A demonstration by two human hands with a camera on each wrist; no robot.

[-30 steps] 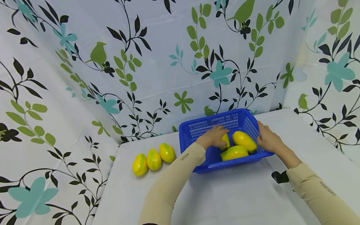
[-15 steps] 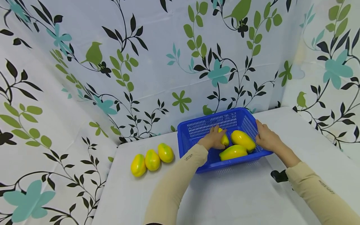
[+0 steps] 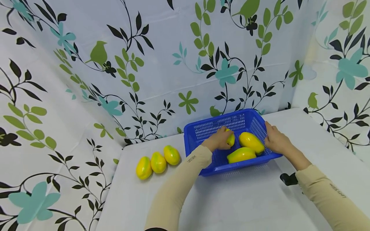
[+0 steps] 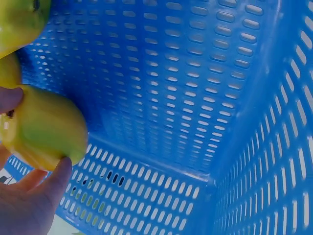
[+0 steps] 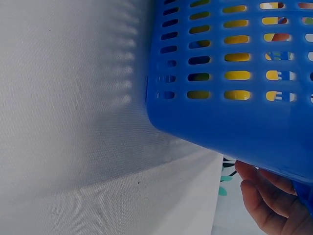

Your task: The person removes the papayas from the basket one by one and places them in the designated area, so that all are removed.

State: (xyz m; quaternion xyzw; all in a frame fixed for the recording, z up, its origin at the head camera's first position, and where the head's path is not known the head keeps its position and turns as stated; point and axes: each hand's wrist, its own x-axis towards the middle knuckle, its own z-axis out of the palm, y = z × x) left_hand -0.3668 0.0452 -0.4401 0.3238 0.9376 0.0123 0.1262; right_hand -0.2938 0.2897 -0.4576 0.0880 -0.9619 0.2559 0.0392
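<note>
A blue plastic basket with slotted walls stands at the back of the table. My left hand reaches into it, thumb and fingers gripping an oblong yellow fruit. In the left wrist view that fruit shows a green flush, the thumb on one side and fingertips on the other. Two similar fruits, one behind and one in front, lie in the basket's right half. My right hand holds the basket's right-end rim; in the right wrist view its fingers curl at the rim.
Three more yellow fruits with green streaks, the middle one among them, sit in a row on the white table left of the basket. A black object is beside my right forearm. Patterned cloth hangs behind and at both sides.
My left hand has closed around the fruit in the basket, its fingers drawn in, and the fruit has shifted slightly toward the back. My right hand keeps its hold on the rim.
</note>
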